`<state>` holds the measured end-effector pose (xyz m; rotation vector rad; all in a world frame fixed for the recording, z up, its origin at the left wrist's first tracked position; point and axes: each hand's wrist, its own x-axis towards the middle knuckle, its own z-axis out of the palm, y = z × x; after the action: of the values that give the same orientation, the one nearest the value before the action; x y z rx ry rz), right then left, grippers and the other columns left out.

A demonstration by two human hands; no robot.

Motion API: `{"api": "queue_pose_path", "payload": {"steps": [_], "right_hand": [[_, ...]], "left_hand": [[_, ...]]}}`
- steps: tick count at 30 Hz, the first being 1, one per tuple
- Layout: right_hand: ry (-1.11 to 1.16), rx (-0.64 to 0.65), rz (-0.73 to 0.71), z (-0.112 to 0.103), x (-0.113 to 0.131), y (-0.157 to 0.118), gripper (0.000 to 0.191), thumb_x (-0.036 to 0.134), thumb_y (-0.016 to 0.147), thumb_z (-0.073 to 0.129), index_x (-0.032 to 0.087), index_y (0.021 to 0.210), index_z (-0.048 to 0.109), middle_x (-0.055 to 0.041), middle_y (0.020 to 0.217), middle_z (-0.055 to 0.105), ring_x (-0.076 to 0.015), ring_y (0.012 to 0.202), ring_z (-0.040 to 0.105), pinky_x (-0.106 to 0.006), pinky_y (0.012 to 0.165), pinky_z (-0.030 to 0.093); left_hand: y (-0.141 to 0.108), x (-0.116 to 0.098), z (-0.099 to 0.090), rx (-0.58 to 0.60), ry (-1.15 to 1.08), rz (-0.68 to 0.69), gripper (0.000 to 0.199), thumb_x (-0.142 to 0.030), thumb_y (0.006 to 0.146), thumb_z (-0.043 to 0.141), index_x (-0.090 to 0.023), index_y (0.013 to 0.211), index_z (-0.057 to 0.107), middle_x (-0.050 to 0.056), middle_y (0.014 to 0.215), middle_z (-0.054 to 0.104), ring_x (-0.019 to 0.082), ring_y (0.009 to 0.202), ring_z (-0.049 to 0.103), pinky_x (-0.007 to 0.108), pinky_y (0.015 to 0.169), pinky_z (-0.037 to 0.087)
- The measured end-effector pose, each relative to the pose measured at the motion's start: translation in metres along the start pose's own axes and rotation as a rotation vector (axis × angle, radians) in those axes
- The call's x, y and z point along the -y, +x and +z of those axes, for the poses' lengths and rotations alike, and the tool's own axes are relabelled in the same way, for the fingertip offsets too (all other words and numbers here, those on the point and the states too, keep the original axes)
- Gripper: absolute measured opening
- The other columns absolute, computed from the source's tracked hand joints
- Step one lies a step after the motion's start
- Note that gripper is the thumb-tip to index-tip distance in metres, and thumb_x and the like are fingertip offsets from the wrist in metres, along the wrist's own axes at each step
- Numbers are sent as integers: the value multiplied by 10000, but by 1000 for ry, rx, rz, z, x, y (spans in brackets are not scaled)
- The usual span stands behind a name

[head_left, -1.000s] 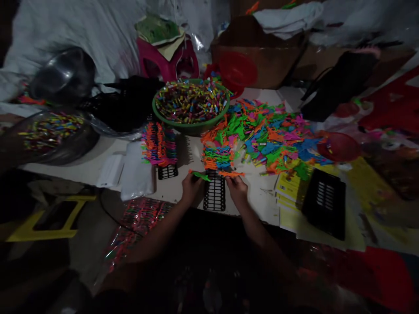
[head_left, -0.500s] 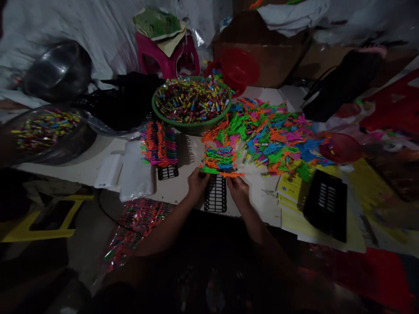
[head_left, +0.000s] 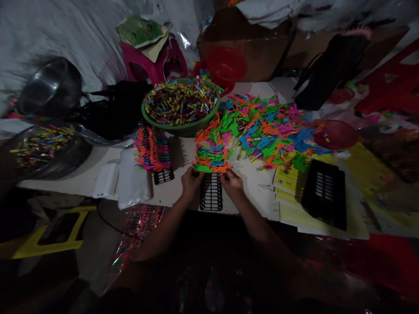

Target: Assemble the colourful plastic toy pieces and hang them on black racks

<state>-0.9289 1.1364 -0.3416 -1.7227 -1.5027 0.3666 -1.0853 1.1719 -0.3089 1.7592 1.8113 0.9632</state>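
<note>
Our white surface (head_left: 173, 192) holds a green basin (head_left: 183, 129), a colorful toy pile (head_left: 262, 131) right of it, and two black racks (head_left: 211, 196) nearer.

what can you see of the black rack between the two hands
The black rack is a long, narrow, open grid, apparently plastic, with thin crossbars and small rounded bumps along its sides. It lies lengthwise on the white table, pointing away from the person. Rows of bright pieces cover its far part; the near part is bare. The left hand and right hand flank it at the nearest row; whether the fingers touch the rack itself is unclear.
</note>
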Motion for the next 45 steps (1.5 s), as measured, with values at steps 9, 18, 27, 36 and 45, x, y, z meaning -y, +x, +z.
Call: {"api": "queue_pose_path", "payload": {"steps": [9, 18, 27, 36, 45], "right_hand": [[-49, -32, -106, 10, -8, 2, 174, 287, 766, 507, 189, 859, 616, -59, 850, 652, -159, 802, 607, -248, 726, 483], [-152, -72, -169, 16, -10, 3, 200, 256, 776, 487, 175, 892, 628, -63, 871, 657, -166, 779, 612, -254, 701, 490], [-149, -52, -224, 16, -13, 6, 195, 239, 766, 487, 155, 860, 635, -96, 908, 654, -179, 821, 616, -260, 720, 492], [-167, 16, -168, 0, -21, -11, 158, 273, 741, 522, 189, 790, 647, -51, 750, 670, -167, 692, 624, -253, 641, 485], [-159, -277, -335, -69, 36, -11, 225, 268, 777, 508, 218, 963, 624, -75, 1118, 561, -223, 1070, 473, -410, 923, 368]], "left_hand": [[-1, -7, -2, -33, 122, -8, 229, -392, 671, 581, -177, 626, 514, -27, 565, 551, 112, 546, 511, 213, 528, 340], [0, -2, 4, -10, 117, -29, 186, -350, 672, 574, -184, 634, 498, -21, 594, 560, 121, 564, 518, 221, 547, 352], [-1, -6, 3, -24, 36, -35, 156, -305, 657, 580, -186, 619, 487, -33, 583, 538, 115, 561, 507, 218, 547, 351], [-27, 3, 5, 18, -23, -13, 190, -315, 673, 591, -188, 611, 464, -54, 547, 477, 99, 531, 462, 207, 525, 349], [-26, -22, -28, -238, 151, 578, 339, -438, 678, 638, -216, 933, 617, 112, 1153, 494, 256, 1137, 381, 412, 950, 299]]}}
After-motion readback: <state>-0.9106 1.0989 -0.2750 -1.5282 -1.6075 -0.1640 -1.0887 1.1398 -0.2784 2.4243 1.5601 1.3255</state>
